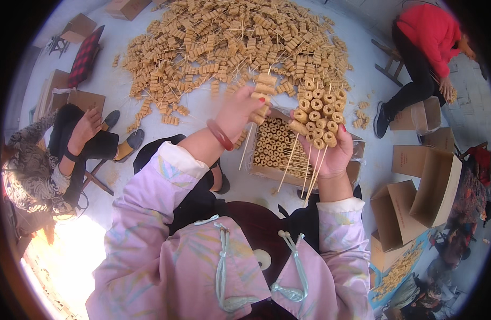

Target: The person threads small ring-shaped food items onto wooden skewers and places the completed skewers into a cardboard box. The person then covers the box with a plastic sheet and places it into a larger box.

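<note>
My left hand (236, 113), a red bangle on its wrist, pinches one skewer of tan, hollow rolls (265, 84). Its thin stick points down toward me. My right hand (335, 160) grips a bunch of similar skewers (321, 109), their round ends facing me and several bare sticks hanging below. Under and between my hands stands a cardboard box (264, 171), lined with clear plastic and filled with rolls packed on end. Beyond it, a large heap of loose skewered rolls (229, 42) spreads over the floor.
At the left sits a person with a raised hand (86, 125); at the right another in a red top (429, 34) bends over a box (416, 114). Open cartons (397, 213) stand at the lower right, beside a blue sheet (418, 250) with loose tan pieces.
</note>
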Demonstrator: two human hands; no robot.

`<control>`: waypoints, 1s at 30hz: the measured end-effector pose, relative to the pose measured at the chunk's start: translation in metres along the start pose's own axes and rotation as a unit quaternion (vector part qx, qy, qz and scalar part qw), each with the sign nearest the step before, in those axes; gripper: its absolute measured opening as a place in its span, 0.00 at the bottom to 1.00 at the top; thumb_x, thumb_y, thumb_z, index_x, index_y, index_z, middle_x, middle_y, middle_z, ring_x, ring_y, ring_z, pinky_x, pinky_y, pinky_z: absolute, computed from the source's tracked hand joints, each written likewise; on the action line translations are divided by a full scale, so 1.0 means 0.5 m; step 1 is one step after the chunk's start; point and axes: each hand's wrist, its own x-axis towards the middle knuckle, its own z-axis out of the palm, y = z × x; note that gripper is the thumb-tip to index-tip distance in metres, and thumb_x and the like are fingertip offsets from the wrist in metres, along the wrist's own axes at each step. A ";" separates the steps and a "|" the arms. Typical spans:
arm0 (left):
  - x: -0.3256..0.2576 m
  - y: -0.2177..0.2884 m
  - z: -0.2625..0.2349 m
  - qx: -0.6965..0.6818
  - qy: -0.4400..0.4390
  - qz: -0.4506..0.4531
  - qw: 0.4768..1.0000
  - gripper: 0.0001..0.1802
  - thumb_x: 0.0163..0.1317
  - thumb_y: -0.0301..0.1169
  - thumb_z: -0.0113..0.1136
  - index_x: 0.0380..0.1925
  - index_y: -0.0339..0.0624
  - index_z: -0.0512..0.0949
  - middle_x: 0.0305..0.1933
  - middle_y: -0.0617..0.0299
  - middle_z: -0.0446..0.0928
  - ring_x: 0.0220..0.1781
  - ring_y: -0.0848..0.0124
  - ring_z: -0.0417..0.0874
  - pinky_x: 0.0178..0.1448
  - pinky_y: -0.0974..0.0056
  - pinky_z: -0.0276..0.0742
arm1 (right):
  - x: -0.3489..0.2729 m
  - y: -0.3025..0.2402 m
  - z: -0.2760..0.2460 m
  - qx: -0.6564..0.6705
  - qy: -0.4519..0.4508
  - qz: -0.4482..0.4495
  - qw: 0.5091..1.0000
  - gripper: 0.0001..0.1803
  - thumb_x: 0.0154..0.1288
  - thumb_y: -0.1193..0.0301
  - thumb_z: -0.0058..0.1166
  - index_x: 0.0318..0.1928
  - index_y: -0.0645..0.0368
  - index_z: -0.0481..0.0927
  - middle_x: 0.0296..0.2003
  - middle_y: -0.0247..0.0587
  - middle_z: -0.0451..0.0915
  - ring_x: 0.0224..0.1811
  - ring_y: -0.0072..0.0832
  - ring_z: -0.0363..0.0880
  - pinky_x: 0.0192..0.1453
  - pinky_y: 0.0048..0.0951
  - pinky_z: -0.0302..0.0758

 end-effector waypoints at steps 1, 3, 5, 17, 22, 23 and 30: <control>-0.017 -0.001 0.019 -0.019 -0.024 0.006 1.000 0.17 0.69 0.27 0.50 0.57 0.41 0.70 0.47 0.64 0.79 0.46 0.76 0.80 0.48 0.70 0.75 | -0.003 0.002 0.007 -0.004 0.003 -0.004 1.000 0.43 0.64 0.56 0.54 0.72 0.66 0.52 0.67 0.60 0.62 0.70 0.61 0.59 0.74 0.54 0.59; -0.039 -0.009 0.046 -0.005 -0.005 0.016 1.000 0.18 0.68 0.27 0.50 0.58 0.42 0.69 0.48 0.63 0.79 0.46 0.75 0.81 0.48 0.70 0.76 | -0.008 0.010 0.017 0.010 -0.007 0.001 1.000 0.42 0.65 0.57 0.52 0.71 0.66 0.53 0.67 0.60 0.63 0.70 0.60 0.59 0.74 0.53 0.59; -0.044 -0.020 0.069 -0.015 -0.005 0.032 0.999 0.19 0.68 0.26 0.50 0.59 0.42 0.68 0.50 0.62 0.78 0.47 0.75 0.81 0.48 0.70 0.76 | -0.012 0.012 0.018 0.025 -0.011 0.001 1.000 0.40 0.66 0.57 0.50 0.71 0.67 0.54 0.67 0.60 0.63 0.70 0.60 0.60 0.74 0.53 0.59; -0.013 -0.065 0.107 0.127 0.038 0.176 0.976 0.30 0.62 0.15 0.48 0.65 0.45 0.65 0.57 0.52 0.71 0.48 0.68 0.82 0.43 0.67 0.80 | -0.005 0.010 -0.019 0.041 -0.005 -0.042 0.998 0.33 0.69 0.61 0.47 0.70 0.63 0.59 0.68 0.54 0.63 0.70 0.50 0.61 0.73 0.53 0.59; -0.001 -0.077 0.113 0.134 0.028 0.145 0.980 0.20 0.64 0.16 0.46 0.55 0.41 0.73 0.54 0.58 0.74 0.47 0.75 0.78 0.50 0.69 0.78 | 0.002 0.010 -0.031 -0.003 -0.001 -0.056 0.998 0.33 0.69 0.61 0.47 0.69 0.65 0.58 0.68 0.54 0.63 0.70 0.49 0.62 0.73 0.51 0.60; 0.000 -0.077 0.113 0.148 0.029 0.138 0.979 0.20 0.64 0.17 0.47 0.55 0.40 0.73 0.53 0.58 0.75 0.45 0.75 0.78 0.48 0.70 0.77 | 0.003 0.010 -0.034 -0.009 -0.026 -0.057 0.998 0.33 0.69 0.61 0.47 0.69 0.65 0.58 0.68 0.53 0.63 0.70 0.49 0.62 0.73 0.51 0.60; 0.010 -0.067 0.101 0.028 0.006 0.045 0.999 0.14 0.66 0.29 0.54 0.48 0.33 0.75 0.46 0.61 0.74 0.36 0.77 0.77 0.35 0.74 0.73 | 0.008 0.002 -0.057 -0.035 0.075 -0.052 0.995 0.32 0.68 0.62 0.48 0.68 0.63 0.62 0.66 0.51 0.67 0.68 0.46 0.66 0.72 0.49 0.61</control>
